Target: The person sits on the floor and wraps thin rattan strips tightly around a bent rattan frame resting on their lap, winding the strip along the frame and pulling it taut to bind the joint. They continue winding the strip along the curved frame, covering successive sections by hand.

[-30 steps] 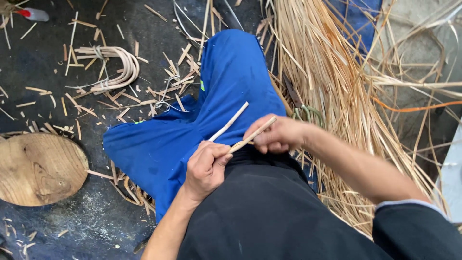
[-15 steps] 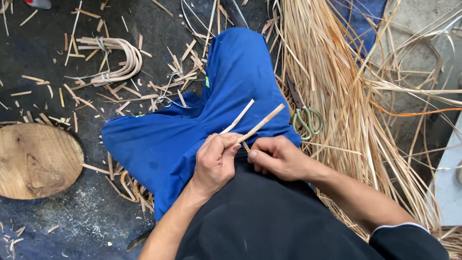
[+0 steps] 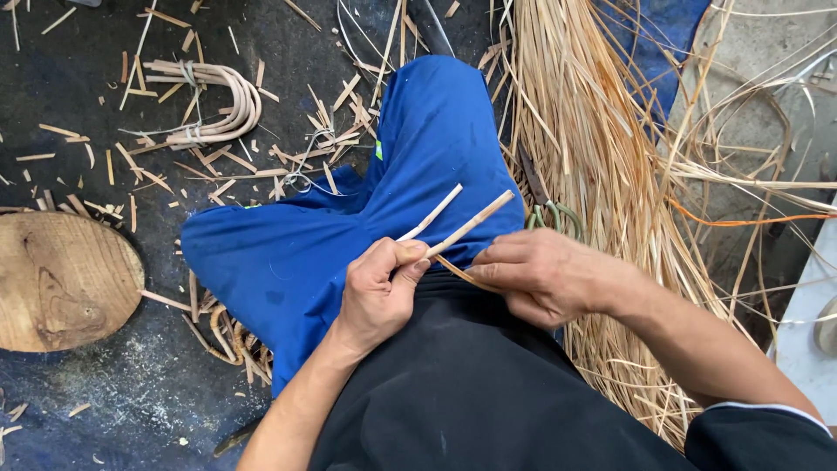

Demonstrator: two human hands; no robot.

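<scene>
Seen from above, the person's left hand [image 3: 377,292] pinches the near end of a split cane stick [image 3: 458,228], whose two pale halves fork away from the fingertips over a blue cloth [image 3: 288,253] draped on the lap. The right hand [image 3: 545,279], fingers curled shut, grips a thin strip [image 3: 462,272] just beside the left thumb. Keeping both grips close to the fork should make the split run evenly.

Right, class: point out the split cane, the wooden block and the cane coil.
Split cane [image 3: 471,223], head view, middle of the right-hand strip.
Wooden block [image 3: 61,283], head view, centre of its top.
Cane coil [image 3: 231,109], head view, on its bend.
</scene>
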